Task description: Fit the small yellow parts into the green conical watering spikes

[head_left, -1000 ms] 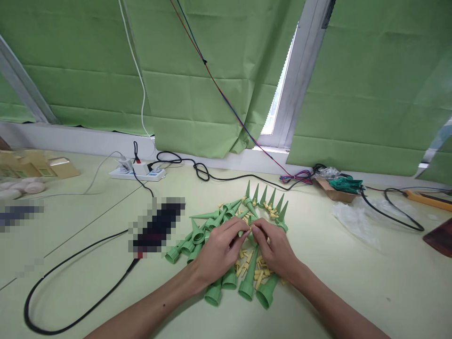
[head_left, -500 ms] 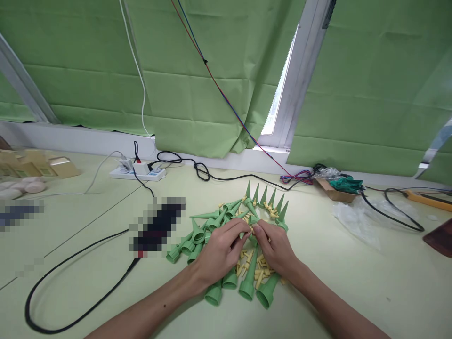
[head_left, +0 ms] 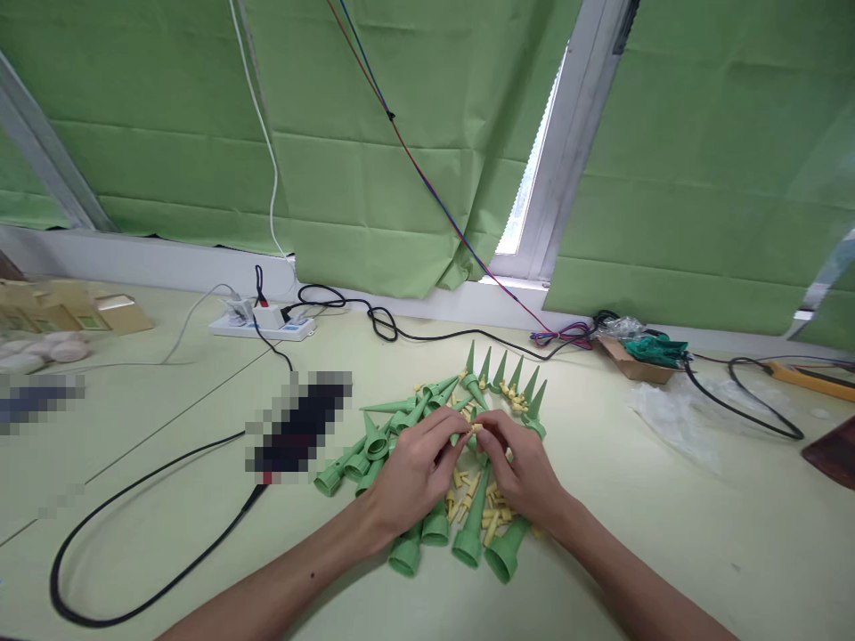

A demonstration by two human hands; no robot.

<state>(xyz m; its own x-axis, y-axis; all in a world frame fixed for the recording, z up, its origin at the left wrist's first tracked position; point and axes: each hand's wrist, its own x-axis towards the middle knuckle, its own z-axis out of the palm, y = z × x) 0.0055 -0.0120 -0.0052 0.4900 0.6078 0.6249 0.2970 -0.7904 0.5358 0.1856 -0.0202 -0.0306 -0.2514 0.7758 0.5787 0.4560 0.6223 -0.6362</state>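
My left hand (head_left: 419,465) is closed on a green plastic watering spike (head_left: 455,439), most of it hidden by my fingers. My right hand (head_left: 522,461) pinches a small yellow plastic valve (head_left: 476,428) against it, just where the fingertips of both hands meet. Around and under my hands lies a pile of more green spikes with wide round cup ends, such as one spike (head_left: 469,537) pointing away from me. Loose yellow valves (head_left: 492,521) are scattered among them. Farther back, several spikes (head_left: 517,374) stand upright in a curved row, with yellow pieces at their bases.
A blurred-out dark device (head_left: 300,427) with a black cable lies to the left. Behind it sits a white power strip (head_left: 264,328). At the back right are a small cardboard box (head_left: 634,358) with green plastic and a clear plastic bag (head_left: 674,423). Yellow boxes (head_left: 73,307) stand far left.
My right fingers have shifted slightly at the joint, and more of the yellow valve shows between the fingertips. The left hand and the pile look nearly unchanged.
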